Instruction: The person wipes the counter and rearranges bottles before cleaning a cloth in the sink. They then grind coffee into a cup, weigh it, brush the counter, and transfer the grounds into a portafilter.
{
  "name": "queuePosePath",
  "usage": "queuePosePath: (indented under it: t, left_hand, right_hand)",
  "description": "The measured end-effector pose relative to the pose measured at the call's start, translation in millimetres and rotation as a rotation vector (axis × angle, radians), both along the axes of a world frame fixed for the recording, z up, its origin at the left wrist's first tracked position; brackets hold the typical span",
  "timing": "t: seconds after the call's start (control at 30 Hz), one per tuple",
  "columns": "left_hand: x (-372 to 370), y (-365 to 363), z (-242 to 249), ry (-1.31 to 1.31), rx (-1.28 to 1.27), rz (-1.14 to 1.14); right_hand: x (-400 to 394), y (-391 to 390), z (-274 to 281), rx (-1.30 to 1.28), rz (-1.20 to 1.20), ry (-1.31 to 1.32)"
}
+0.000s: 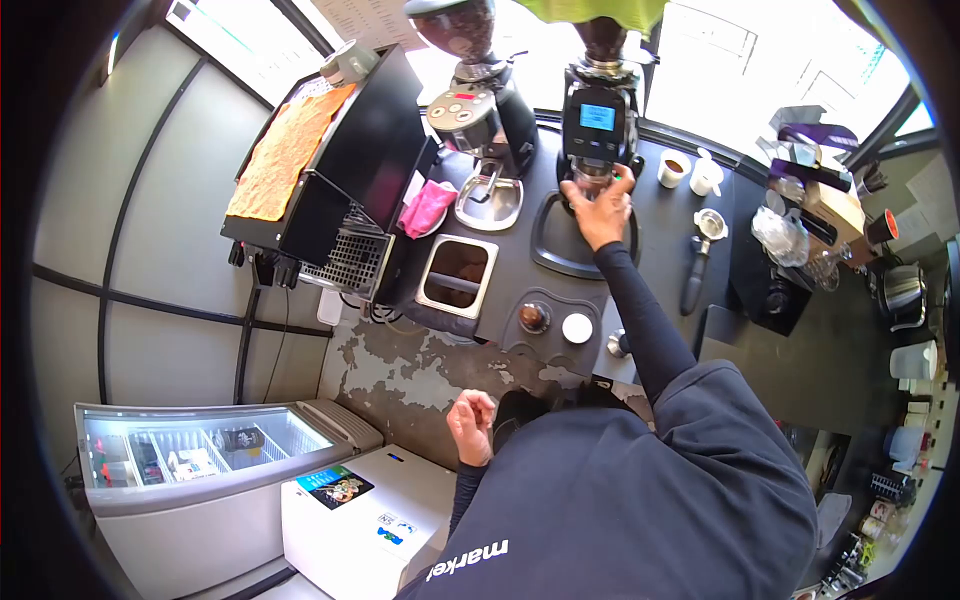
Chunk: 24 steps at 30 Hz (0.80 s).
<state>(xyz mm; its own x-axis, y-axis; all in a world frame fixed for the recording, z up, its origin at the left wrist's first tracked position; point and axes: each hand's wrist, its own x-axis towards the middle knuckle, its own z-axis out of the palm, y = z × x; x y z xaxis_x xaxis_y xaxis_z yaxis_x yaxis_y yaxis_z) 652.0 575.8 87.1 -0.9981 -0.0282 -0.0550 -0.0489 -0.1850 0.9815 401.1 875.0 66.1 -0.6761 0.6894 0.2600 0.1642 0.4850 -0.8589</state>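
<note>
My right hand (602, 208) reaches out to the black coffee grinder (598, 110) with the lit blue screen. It is closed around a small clear cup (591, 177) held right under the grinder's spout, above a dark drip mat (548, 255). My left hand (471, 424) hangs close to my body below the counter edge. Its fingers are curled in and nothing shows in it.
A second grinder (470, 100) stands to the left, with a pink cloth (427, 206), a knock box (457, 272) and a black espresso machine (335, 165). A portafilter (700, 250) and paper cups (672, 167) lie to the right. A glass-topped freezer (200, 450) stands at lower left.
</note>
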Motion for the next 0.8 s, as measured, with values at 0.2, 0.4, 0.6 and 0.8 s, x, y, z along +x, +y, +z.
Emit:
queuePosePath:
  t: [0.2, 0.4, 0.6, 0.8]
  left_hand:
    - [-96, -19, 2, 0.097, -0.059, -0.34]
    - [-233, -10, 7, 0.459, -0.422, -0.508]
    - [-368, -8, -28, 0.536, -0.582, -0.344]
    - [-394, 49, -19, 0.755, -0.696, -0.51]
  right_hand:
    - [30, -20, -9, -0.151, -0.002, 0.031]
    - [57, -131, 43, -0.486, 0.637, -0.068]
    - [48, -140, 67, -0.255, 0.318, 0.003]
    - [89, -90, 69, -0.213, 0.003, 0.006]
